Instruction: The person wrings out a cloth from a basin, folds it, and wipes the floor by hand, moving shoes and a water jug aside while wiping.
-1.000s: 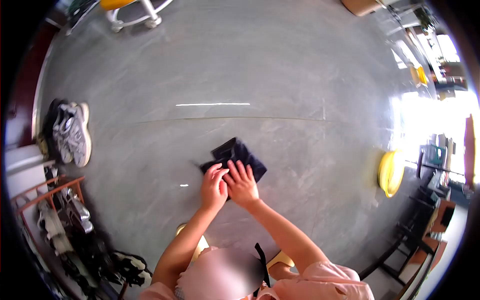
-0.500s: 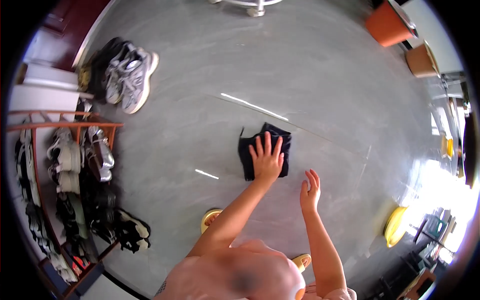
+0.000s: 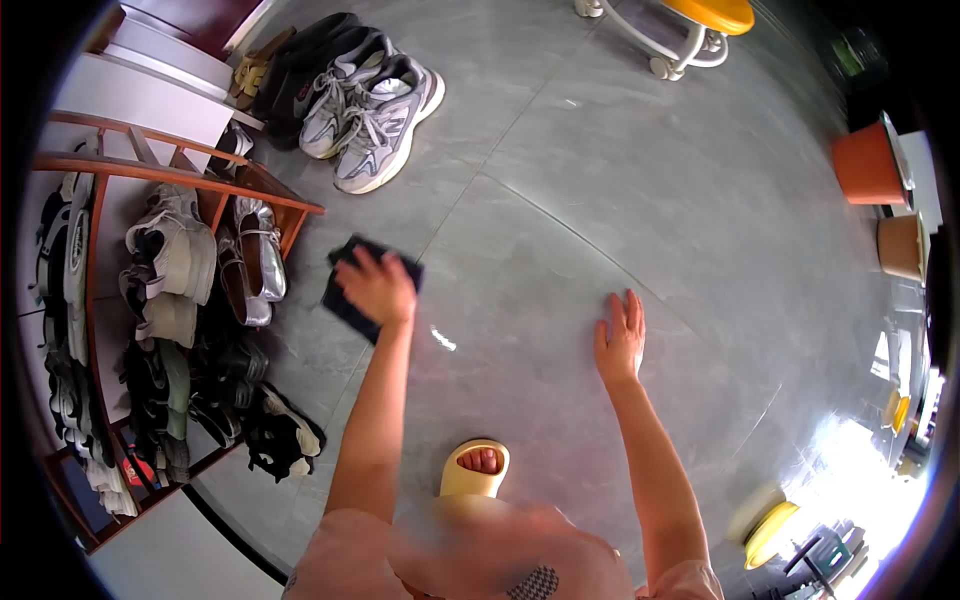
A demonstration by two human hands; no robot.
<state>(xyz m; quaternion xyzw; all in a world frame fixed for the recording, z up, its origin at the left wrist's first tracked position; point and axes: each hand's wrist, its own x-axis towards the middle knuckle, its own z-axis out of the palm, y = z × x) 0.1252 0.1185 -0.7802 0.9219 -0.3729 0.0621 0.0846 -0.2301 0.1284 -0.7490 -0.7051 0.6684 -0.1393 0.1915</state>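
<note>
A dark cloth lies on the grey floor at the left, near the shoe rack. On top of it rests my left hand, fingers spread and pressing the cloth flat. My right hand is farther right with its fingers stretched out over the bare floor, holding nothing; whether the palm bears on the floor is hard to tell. The cloth is partly hidden beneath my left hand.
Grey sneakers stand beyond the cloth. A wooden shoe rack full of shoes lines the left side. A wheeled stool is at the top, plant pots at the right, a yellow object lower right.
The view has turned left. My hands were together on the cloth, then parted. My left hand has moved with the cloth toward the shoe rack; my right hand is off it.
</note>
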